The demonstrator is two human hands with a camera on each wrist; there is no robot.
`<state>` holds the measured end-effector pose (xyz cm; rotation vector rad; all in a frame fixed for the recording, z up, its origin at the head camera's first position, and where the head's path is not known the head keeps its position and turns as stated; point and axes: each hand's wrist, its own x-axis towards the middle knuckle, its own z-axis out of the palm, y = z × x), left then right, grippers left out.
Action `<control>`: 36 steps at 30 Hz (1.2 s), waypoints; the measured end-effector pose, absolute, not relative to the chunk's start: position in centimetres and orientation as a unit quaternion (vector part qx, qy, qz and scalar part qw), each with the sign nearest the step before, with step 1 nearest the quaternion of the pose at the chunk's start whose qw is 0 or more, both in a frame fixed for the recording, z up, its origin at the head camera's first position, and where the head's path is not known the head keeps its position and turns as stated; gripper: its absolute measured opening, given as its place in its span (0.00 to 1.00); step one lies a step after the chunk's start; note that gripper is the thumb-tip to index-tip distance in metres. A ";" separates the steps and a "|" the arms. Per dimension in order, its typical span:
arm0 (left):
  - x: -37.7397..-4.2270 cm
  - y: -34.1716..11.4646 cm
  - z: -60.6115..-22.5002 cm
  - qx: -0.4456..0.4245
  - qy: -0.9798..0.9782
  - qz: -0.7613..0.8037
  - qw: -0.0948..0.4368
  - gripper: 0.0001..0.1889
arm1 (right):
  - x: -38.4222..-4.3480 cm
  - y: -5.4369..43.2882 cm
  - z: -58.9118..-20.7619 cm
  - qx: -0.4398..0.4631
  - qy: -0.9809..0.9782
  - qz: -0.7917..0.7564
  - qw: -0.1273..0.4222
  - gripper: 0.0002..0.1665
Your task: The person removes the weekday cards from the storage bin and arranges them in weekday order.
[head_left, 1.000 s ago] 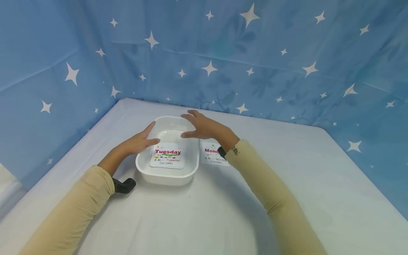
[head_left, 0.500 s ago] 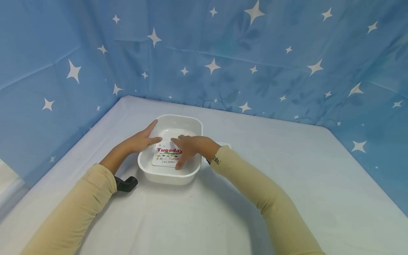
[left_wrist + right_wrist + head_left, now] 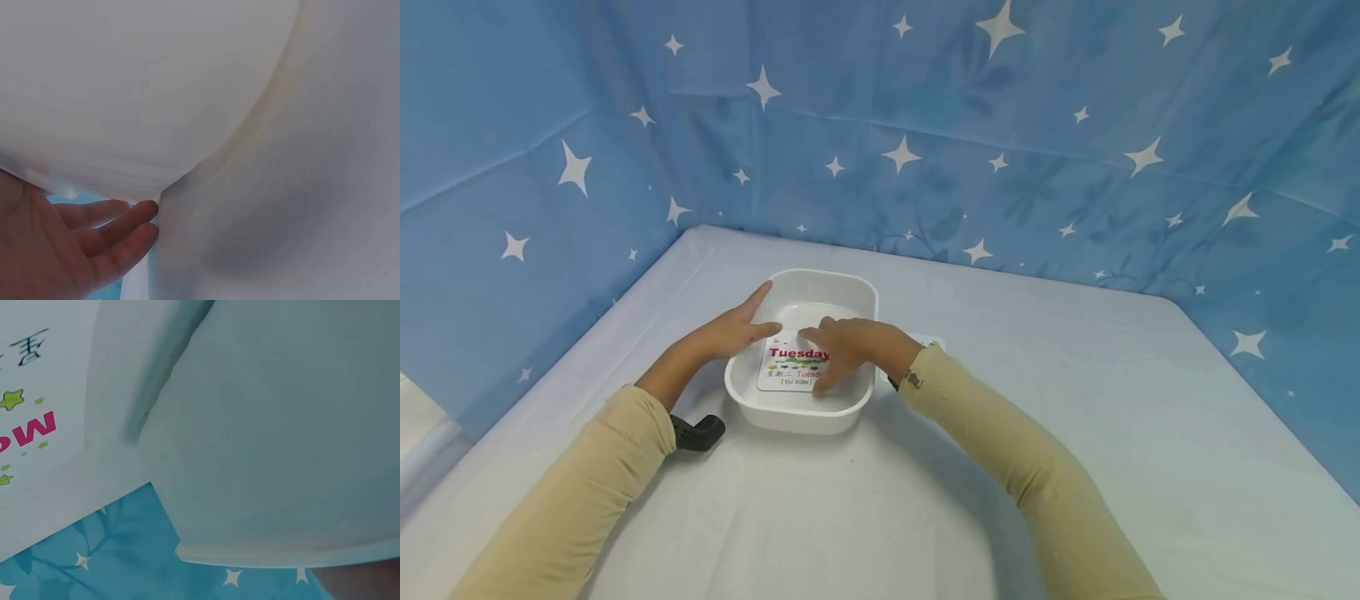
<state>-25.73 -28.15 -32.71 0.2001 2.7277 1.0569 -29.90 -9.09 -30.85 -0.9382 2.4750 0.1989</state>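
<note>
A white plastic basin (image 3: 801, 422) sits on the table, with a flash card (image 3: 796, 364) reading "Tuesday" lying inside it. My left hand (image 3: 724, 333) holds the basin's left rim, thumb over the inner side and fingers outside; in the left wrist view the left hand's fingers (image 3: 119, 231) show beneath the wall. Reaching over the right rim, my right hand (image 3: 846, 346) spans the card's right part, thumb at the near edge and fingertips at the far edge. Its palm hides that part of the card. The right wrist view mostly shows the basin's outer wall (image 3: 269, 437).
Right of the basin lies a "Monday" flash card (image 3: 37, 381), largely covered by my right forearm in the head view. White cloth covers the table (image 3: 1075, 400). Blue star-patterned curtains (image 3: 940, 100) rise behind and to the left.
My right hand has come down from above the basin's far right rim onto the Tuesday card, and its forearm now covers most of the Monday card. The left hand has stayed put.
</note>
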 end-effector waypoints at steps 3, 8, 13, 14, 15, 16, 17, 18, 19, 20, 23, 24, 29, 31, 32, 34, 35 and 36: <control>-25.8 -28.2 -32.8 0.070 0.926 0.356 0.103 0.40 | -30.0 -9.2 -30.9 -0.346 0.903 0.076 0.242 0.54; -25.9 -28.2 -32.8 0.070 0.927 0.354 0.103 0.40 | -29.7 -9.1 -31.0 -0.348 0.901 0.070 0.251 0.56; -25.9 -28.2 -32.8 0.075 0.927 0.355 0.098 0.40 | -29.1 -9.1 -31.3 -0.377 0.895 0.092 0.221 0.60; -25.9 -28.2 -32.9 0.075 0.926 0.355 0.099 0.40 | -28.9 -9.1 -31.3 -0.383 0.892 0.095 0.219 0.60; -25.9 -28.2 -32.9 0.074 0.926 0.356 0.099 0.40 | -28.8 -9.2 -31.4 -0.386 0.891 0.098 0.219 0.60; -25.9 -28.2 -32.9 0.074 0.926 0.356 0.099 0.40 | -28.6 -9.2 -31.4 -0.388 0.890 0.098 0.220 0.60; -25.9 -28.3 -32.9 0.073 0.926 0.356 0.100 0.40 | -28.5 -9.3 -31.4 -0.386 0.890 0.096 0.224 0.60; -25.9 -28.3 -33.0 0.071 0.926 0.356 0.101 0.40 | -28.3 -9.3 -31.4 -0.382 0.891 0.095 0.227 0.59; -25.9 -28.3 -33.0 0.069 0.926 0.357 0.102 0.40 | -28.3 -9.4 -31.3 -0.380 0.891 0.096 0.227 0.59; -25.9 -28.3 -33.0 0.069 0.926 0.357 0.103 0.40 | -28.2 -9.5 -31.3 -0.379 0.892 0.099 0.227 0.59; -26.0 -28.3 -33.0 0.070 0.927 0.353 0.103 0.40 | -28.2 -9.5 -31.2 -0.383 0.891 0.104 0.220 0.58; -26.0 -28.3 -33.0 0.071 0.928 0.351 0.102 0.40 | -28.2 -9.5 -31.2 -0.386 0.890 0.105 0.217 0.58; -26.1 -28.2 -33.0 0.071 0.928 0.351 0.104 0.40 | -28.5 -9.2 -31.2 -0.402 0.888 0.100 0.201 0.56; -26.1 -28.2 -33.0 0.069 0.928 0.351 0.105 0.40 | -28.7 -9.0 -31.2 -0.405 0.888 0.093 0.195 0.55; -26.1 -28.2 -33.0 0.069 0.928 0.351 0.106 0.40 | -28.8 -9.0 -31.1 -0.407 0.889 0.089 0.192 0.55; -26.1 -28.2 -32.9 0.067 0.928 0.350 0.106 0.40 | -29.0 -8.8 -30.9 -0.407 0.890 0.080 0.190 0.54; -26.1 -28.2 -32.9 0.067 0.928 0.350 0.106 0.40 | -29.1 -8.7 -30.9 -0.407 0.890 0.076 0.190 0.54; -26.1 -28.2 -32.9 0.067 0.929 0.349 0.106 0.40 | -29.2 -8.7 -30.8 -0.407 0.890 0.073 0.191 0.53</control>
